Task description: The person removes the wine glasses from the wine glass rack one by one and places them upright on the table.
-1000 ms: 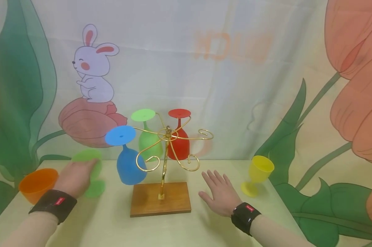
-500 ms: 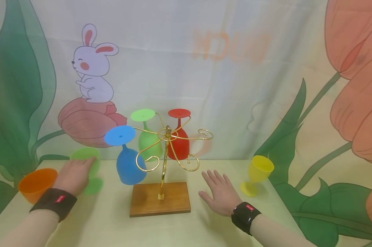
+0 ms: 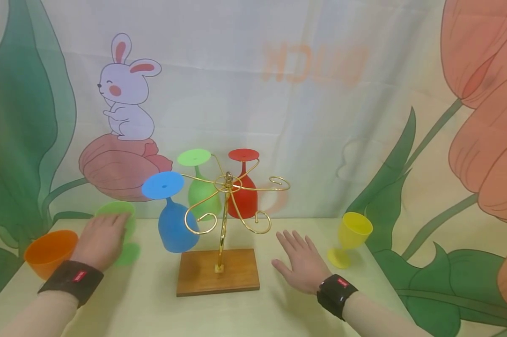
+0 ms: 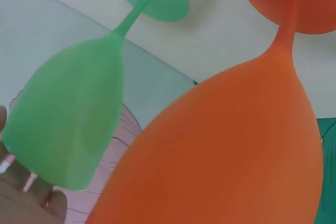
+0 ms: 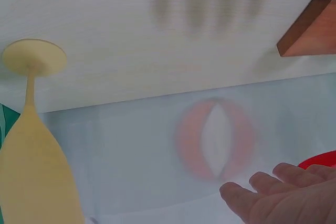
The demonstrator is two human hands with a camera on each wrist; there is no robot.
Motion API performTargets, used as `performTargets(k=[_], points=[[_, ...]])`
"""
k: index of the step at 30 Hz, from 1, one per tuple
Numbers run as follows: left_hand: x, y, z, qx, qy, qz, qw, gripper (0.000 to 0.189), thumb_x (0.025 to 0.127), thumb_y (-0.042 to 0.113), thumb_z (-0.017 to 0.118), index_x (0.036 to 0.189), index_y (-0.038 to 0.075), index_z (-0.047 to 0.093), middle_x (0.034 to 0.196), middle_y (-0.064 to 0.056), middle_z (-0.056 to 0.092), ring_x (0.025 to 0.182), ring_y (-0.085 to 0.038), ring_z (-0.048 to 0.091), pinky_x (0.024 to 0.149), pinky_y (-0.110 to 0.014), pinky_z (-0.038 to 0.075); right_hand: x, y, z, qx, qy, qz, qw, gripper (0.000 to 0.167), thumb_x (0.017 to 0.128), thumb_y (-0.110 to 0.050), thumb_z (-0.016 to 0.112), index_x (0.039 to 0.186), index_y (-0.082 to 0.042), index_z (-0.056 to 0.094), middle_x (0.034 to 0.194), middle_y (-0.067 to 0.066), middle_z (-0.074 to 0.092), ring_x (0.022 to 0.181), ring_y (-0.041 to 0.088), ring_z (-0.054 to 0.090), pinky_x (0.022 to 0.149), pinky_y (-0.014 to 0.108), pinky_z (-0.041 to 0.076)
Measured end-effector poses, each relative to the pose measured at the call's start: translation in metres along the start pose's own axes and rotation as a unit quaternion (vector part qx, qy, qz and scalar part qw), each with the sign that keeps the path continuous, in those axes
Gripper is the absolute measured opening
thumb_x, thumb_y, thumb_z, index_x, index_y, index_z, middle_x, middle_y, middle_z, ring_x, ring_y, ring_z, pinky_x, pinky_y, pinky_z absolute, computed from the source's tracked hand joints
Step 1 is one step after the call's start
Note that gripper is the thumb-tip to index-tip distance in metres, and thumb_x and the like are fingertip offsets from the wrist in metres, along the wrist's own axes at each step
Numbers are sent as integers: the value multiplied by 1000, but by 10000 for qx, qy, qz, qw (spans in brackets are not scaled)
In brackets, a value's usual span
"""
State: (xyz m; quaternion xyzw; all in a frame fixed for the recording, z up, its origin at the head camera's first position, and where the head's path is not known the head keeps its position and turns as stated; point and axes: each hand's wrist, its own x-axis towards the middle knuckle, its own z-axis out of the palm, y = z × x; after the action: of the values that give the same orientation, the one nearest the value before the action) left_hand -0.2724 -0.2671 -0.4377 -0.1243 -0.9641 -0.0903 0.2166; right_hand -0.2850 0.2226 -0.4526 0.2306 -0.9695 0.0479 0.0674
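Note:
A light green goblet [image 3: 128,252] stands upright on the table at the left, partly covered by my left hand [image 3: 99,241]. In the left wrist view, that hand's spread fingers [image 4: 37,198] are right at the rim of the green goblet [image 4: 68,114]. An orange goblet [image 3: 51,252] stands beside the hand, to its left. My right hand [image 3: 301,264] is held palm down with its fingers extended and nothing in it, between the rack's wooden base [image 3: 217,276] and an upright yellow goblet [image 3: 355,230].
A gold wire rack [image 3: 224,234] with curled arms rises mid-table. Blue [image 3: 177,229], green [image 3: 204,196] and red [image 3: 246,199] goblets hang upside down from it. Curled arms at its front and right carry no goblet. A printed cloth [image 3: 219,93] hangs behind the table.
The green goblet by my left hand has shifted slightly left and back, then stayed put. My left fingers have loosened and spread at its rim. My right hand has hardly moved.

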Motion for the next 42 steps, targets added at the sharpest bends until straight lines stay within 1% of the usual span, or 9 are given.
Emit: performTargets(k=[4,8,12,15,19,25,29,36,42], points=[[-6,9,-5,-29,501,53,9987,64,85,11,68,139,-7,41,136,-32,43,126,-52,33,112,-62,12,1,-1,-10,113,259,-156,9995,75,95,-62,40,155,-19,25,157,6,29,145,27,21,116,52,14],[-14,24,-14,72,374,-17,9993,78,86,24,69,148,-2,30,148,-30,29,135,-52,21,114,-57,-5,2,-3,-27,227,514,-255,9981,79,93,-63,43,155,-18,23,157,6,28,144,27,21,116,51,14],[-24,39,-21,158,182,50,9997,89,85,35,70,152,2,22,154,-27,20,138,-52,12,112,-57,-12,0,-7,-51,417,778,-273,9957,86,91,-65,46,156,-17,16,159,3,22,145,23,18,116,49,16],[-33,48,-23,229,61,158,9996,93,84,43,69,154,5,20,156,-25,18,139,-52,10,111,-57,-13,-2,-12,-72,609,1068,-412,9916,92,89,-60,55,157,-18,8,160,4,17,146,22,16,115,49,19],[-44,55,-22,275,-60,249,9993,98,84,52,66,155,9,16,158,-22,15,140,-50,8,110,-57,-16,-2,-20,-94,617,1547,-866,9822,97,87,-56,60,157,-18,3,161,4,11,146,22,15,114,49,23],[-56,60,-16,408,-297,348,9981,99,85,63,59,156,12,13,159,-19,12,141,-49,8,110,-58,-16,0,-41,-121,615,2083,-1780,9598,95,86,-49,64,156,-11,13,161,6,14,146,25,16,116,46,19],[-62,62,-12,435,-496,323,9973,98,86,67,53,156,13,12,159,-19,12,142,-47,4,109,-58,-18,2,-58,-133,527,2206,-2341,9454,92,87,-47,64,154,-4,19,159,9,18,145,29,19,116,47,16],[-67,63,-6,417,-458,378,9974,97,87,66,54,156,12,12,157,-20,18,141,-47,10,109,-59,-16,10,-78,-136,541,2352,-3020,9223,87,89,-44,63,153,-2,22,158,13,20,144,33,22,115,54,17],[-69,64,-6,433,-654,276,9965,98,87,67,53,157,13,10,158,-20,16,141,-48,8,109,-58,-18,11,-87,-138,504,2253,-3168,9200,83,91,-45,60,153,-4,22,159,10,21,144,32,22,114,55,17]])
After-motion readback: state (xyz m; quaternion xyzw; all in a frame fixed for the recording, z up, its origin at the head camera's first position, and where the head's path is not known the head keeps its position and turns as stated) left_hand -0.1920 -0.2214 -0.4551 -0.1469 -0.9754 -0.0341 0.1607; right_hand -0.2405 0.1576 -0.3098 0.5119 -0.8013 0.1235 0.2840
